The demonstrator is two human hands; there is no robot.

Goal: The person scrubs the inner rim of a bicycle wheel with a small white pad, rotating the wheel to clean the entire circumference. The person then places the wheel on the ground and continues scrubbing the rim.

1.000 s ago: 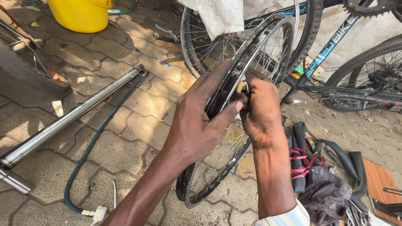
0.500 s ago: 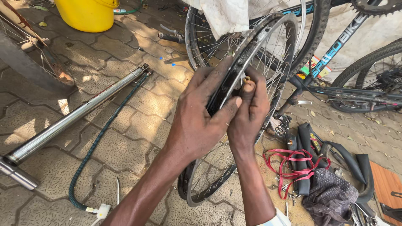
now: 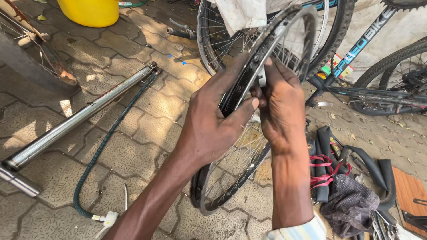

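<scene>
We grip the upright spoked bicycle rim between both hands: left hand clamped around it, right hand pinching (floor pump lies left).

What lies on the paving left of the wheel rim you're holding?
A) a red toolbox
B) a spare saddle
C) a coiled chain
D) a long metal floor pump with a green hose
D: the floor pump lies on the paving, its green hose curling beside it, left of the wheel rim.

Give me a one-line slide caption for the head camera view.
Left hand and right hand grip a bare bicycle wheel rim above paving.
</scene>
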